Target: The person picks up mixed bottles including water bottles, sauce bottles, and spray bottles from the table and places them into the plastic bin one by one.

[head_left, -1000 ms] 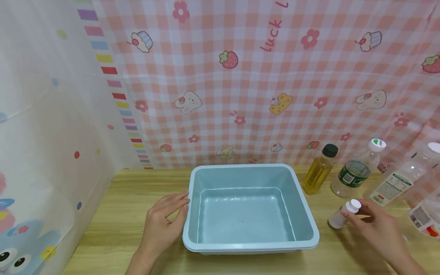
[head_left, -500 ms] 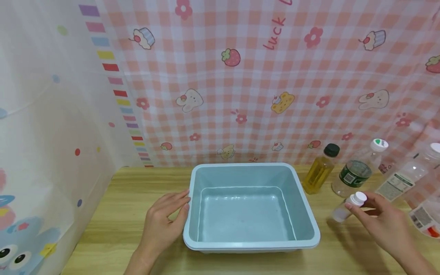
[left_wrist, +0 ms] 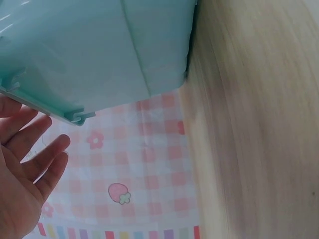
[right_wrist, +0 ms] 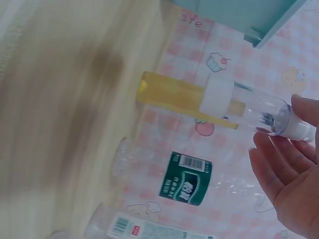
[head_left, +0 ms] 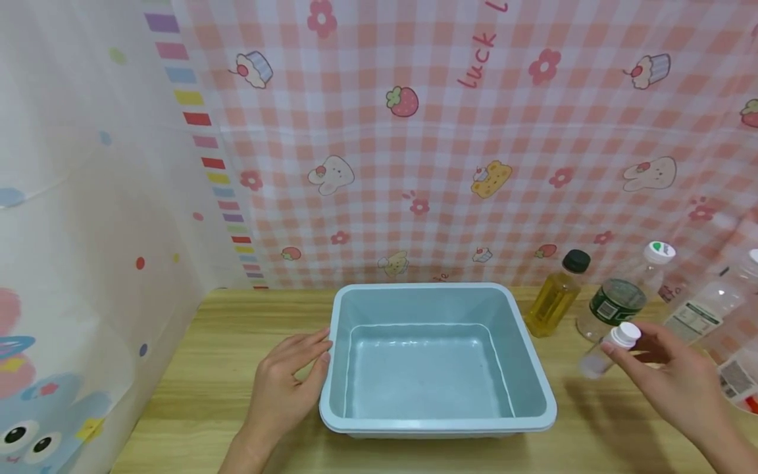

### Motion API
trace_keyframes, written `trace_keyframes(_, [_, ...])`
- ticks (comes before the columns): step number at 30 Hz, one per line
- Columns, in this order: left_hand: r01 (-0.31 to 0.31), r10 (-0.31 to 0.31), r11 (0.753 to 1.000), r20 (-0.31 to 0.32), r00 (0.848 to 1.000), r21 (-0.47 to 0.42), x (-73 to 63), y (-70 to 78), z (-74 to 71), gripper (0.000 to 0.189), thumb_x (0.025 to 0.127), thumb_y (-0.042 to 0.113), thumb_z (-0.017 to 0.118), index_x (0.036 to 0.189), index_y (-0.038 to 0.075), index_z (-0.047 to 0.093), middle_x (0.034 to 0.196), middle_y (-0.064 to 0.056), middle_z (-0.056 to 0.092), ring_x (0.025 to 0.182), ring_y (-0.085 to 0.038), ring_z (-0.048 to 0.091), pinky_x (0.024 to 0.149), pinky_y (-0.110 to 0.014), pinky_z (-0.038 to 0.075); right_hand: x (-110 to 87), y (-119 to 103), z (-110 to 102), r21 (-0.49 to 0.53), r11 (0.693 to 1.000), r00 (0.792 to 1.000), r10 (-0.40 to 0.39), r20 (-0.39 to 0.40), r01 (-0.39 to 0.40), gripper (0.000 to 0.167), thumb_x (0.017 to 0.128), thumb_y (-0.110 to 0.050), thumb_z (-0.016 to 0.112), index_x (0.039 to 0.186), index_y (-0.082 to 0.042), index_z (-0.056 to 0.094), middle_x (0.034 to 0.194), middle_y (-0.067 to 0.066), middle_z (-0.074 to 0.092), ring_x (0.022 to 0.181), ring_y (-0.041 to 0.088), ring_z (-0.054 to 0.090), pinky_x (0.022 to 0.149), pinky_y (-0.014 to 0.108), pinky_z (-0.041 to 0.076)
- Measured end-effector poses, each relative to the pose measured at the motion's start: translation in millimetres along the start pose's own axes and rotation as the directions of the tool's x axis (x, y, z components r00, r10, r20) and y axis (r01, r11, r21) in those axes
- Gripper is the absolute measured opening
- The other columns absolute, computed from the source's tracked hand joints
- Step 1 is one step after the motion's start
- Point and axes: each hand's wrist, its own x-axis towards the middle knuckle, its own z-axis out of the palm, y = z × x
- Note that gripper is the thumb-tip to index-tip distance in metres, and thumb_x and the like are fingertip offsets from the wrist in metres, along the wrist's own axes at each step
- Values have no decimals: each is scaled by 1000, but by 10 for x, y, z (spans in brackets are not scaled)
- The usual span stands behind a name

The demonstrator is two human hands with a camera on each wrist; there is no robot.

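Observation:
A light blue plastic basin point(head_left: 438, 424) sits on the wooden table. At its left side my left hand point(head_left: 287, 382) touches the rim, fingers fairly straight; in the left wrist view the fingers point(left_wrist: 30, 130) lie at the rim's underside. My right hand point(head_left: 675, 378) pinches a small clear bottle point(head_left: 598, 361) by its white cap between thumb and fingers. Tilted, the bottle hangs above the table, right of the basin, with its shadow below. In the right wrist view the small bottle point(right_wrist: 254, 105) overlaps a bottle of yellow liquid point(right_wrist: 172, 93) behind it.
Behind my right hand stand a dark-capped bottle of yellow liquid point(head_left: 553, 303) and a clear bottle with a green label point(head_left: 618, 301). More clear bottles, one with a pale label point(head_left: 693, 321), crowd the right edge. A checked pink cloth point(head_left: 367, 145) hangs behind the table.
My right hand has raised the small bottle off the table, moving slightly right and toward the back. My left hand stays at the basin's rim.

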Motion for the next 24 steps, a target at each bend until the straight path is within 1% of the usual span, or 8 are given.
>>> trace_keyframes(4, [10, -10, 1000, 6, 1000, 15, 4, 15, -4, 19, 84, -1, 76, 101, 1, 83, 115, -10, 78, 100, -30, 74, 98, -17, 51, 34, -55, -33, 2, 1000, 1000, 0, -11, 0, 37, 80, -7, 91, 110, -2, 71, 91, -38, 57, 77, -26, 52, 61, 2, 46])
trace_keyframes(9, [7, -7, 1000, 5, 1000, 28, 3, 21, -6, 18, 84, 0, 76, 101, 2, 83, 114, -10, 78, 100, -29, 74, 95, -22, 55, 81, -140, -59, 20, 999, 999, -28, -19, 28, 38, 79, -4, 91, 111, 1, 71, 94, -41, 55, 80, -24, 53, 64, 2, 47])
trace_keyframes(11, [5, -5, 1000, 4, 1000, 29, 2, 20, -7, 18, 84, -1, 76, 101, 1, 83, 114, -10, 78, 99, -30, 74, 94, -23, 56, 109, -168, -64, 29, 999, 999, -43, -28, 44, 38, 78, -1, 91, 111, 1, 71, 92, -36, 60, 80, -24, 54, 65, 2, 47])
trace_keyframes(12, [6, -6, 1000, 6, 1000, 28, 3, 21, -9, 18, 84, -1, 76, 101, 1, 83, 114, -10, 78, 99, -30, 74, 94, -22, 55, 122, -181, -66, 26, 998, 998, -52, -33, 53, 39, 77, -1, 91, 110, 1, 72, 90, -29, 65, 79, -23, 54, 65, 2, 47])
trace_keyframes(15, [12, -13, 1000, 12, 1000, 26, 3, 20, -14, 19, 84, -1, 76, 102, 1, 83, 114, -10, 78, 99, -30, 74, 96, -18, 53, 159, -220, -70, 4, 998, 997, -63, -41, 64, 40, 76, -1, 92, 110, 2, 72, 86, -1, 75, 76, -24, 52, 62, 2, 46])
trace_keyframes(18, [16, -16, 1000, 17, 1000, 26, 4, 21, -17, 18, 85, 0, 76, 102, 1, 83, 115, -10, 78, 100, -30, 74, 97, -17, 52, 187, -266, -78, -18, 998, 998, -56, -27, 55, 41, 78, -4, 91, 113, 4, 70, 89, 21, 75, 75, -24, 50, 59, 2, 44])
trace_keyframes(19, [16, -16, 1000, 18, 1000, 26, 5, 21, -18, 18, 85, 0, 77, 102, 1, 83, 115, -10, 78, 100, -30, 74, 98, -17, 52, 199, -283, -84, -22, 999, 999, -45, -19, 45, 41, 80, -5, 91, 114, 3, 70, 89, 21, 75, 75, -24, 49, 58, 2, 44])
trace_keyframes(24, [15, -15, 1000, 19, 1000, 27, 4, 25, -20, 18, 85, 0, 77, 102, 1, 83, 115, -10, 78, 100, -30, 74, 98, -17, 52, 265, -368, -115, -33, 999, 1000, -30, 4, 30, 40, 82, -10, 90, 115, 1, 71, 85, 11, 74, 73, -22, 51, 55, 5, 44])
